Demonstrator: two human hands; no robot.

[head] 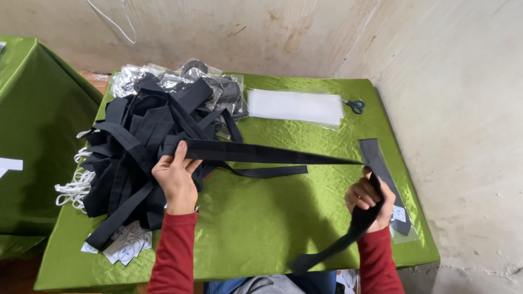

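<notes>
A long black necktie (261,154) stretches across the green table (256,218) between both hands. My left hand (175,177) pinches its wide end near a big heap of black ties (141,136). My right hand (370,198) grips the narrow part, which loops around the hand and hangs down past the table's front edge (321,256). Both sleeves are red.
A stack of clear plastic bags (297,106) and blue-handled scissors (355,105) lie at the back. Bagged ties (212,81) sit behind the heap. White elastic loops (76,188) and small printed cards (126,247) lie at the left. One bagged tie (400,215) lies near the right edge. Another green table (32,125) stands left.
</notes>
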